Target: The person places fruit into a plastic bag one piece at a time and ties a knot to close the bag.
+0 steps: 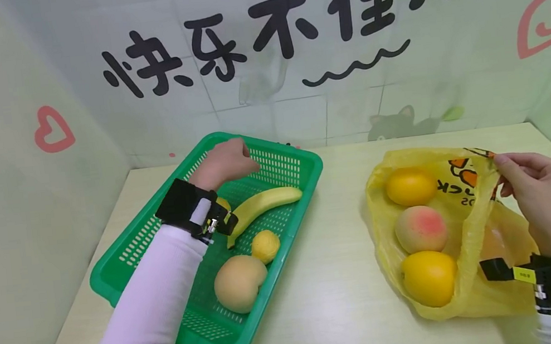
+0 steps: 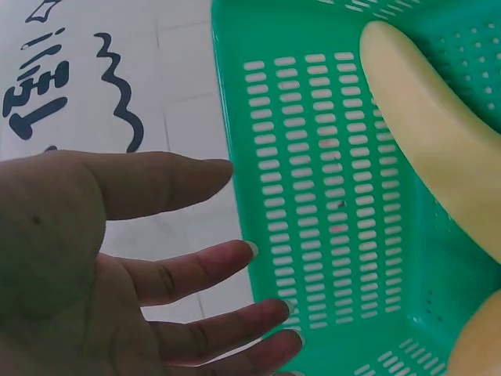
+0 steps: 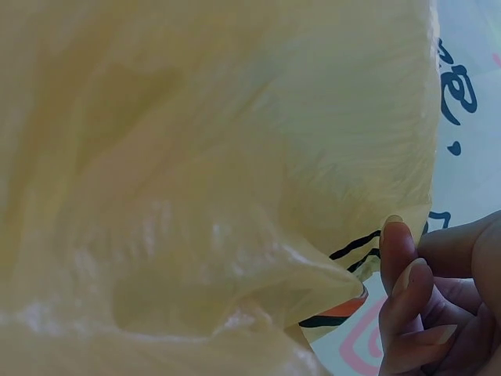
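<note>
My left hand (image 1: 226,163) hovers over the far part of a green plastic basket (image 1: 309,175), its fingers extended and holding nothing. In the left wrist view its thumb and fingers reach toward the basket's slotted wall (image 2: 313,196). Inside the basket lie a banana (image 1: 263,201), a small yellow fruit (image 1: 265,246), a beige peach-like fruit (image 1: 239,284) and another yellow fruit partly hidden by the wrist. On the right, my right hand (image 1: 547,196) pinches the edge of a yellow plastic bag (image 1: 469,236) between thumb and fingers. The bag's mouth gapes around two yellow-orange fruits (image 1: 430,279) and a peach (image 1: 421,228).
Basket and bag rest on a pale wooden table (image 1: 334,278), with a strip of tabletop between them. A white wall (image 1: 300,119) with black lettering stands behind, and side walls flank the table.
</note>
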`<state>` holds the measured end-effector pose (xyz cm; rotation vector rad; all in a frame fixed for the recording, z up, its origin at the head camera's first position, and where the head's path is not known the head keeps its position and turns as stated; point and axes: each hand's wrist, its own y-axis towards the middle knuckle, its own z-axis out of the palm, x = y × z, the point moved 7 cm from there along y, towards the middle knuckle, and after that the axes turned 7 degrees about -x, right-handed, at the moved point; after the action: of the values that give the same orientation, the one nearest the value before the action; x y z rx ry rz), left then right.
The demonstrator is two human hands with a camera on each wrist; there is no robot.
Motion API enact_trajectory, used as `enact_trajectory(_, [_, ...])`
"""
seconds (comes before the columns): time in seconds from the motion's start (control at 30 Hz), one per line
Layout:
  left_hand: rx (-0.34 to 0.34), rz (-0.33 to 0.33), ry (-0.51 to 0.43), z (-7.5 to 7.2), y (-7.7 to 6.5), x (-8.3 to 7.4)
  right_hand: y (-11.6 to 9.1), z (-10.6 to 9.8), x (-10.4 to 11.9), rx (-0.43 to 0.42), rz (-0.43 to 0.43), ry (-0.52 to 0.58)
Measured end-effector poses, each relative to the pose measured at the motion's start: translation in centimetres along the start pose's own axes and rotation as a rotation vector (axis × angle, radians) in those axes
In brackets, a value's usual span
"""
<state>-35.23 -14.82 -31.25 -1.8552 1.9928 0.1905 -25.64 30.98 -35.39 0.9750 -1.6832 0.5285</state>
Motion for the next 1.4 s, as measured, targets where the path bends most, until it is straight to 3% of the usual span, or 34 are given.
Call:
enact_trajectory(0.33, [0.127, -0.026, 0.056, 0.6, -1.1, 3.4, -0.2, 0.2, 0.1, 0.002, -0.011, -0.005])
enact_trajectory(0.6, [0.258, -0.033, 0.107, 3.4, -1.1, 3.8, -0.1, 0.2, 0.0, -0.003, -0.017, 0.004])
enact_trajectory(0.87, [0.255, -0.081, 0.233, 5.2, -0.3, 3.8, -0.1, 0.1, -0.2, -0.008, -0.011, 0.015])
enact_trajectory(1.07, [0.295, -0.058, 0.321, 6.3, 0.0, 3.8, -0.1, -0.1, 0.2, 0.002, -0.026, -0.015])
enact_trajectory(1.4, [0.285, -0.056, 0.325, 6.9, 0.0, 3.9, -0.3, -0.1, 0.4, -0.002, -0.03, 0.002])
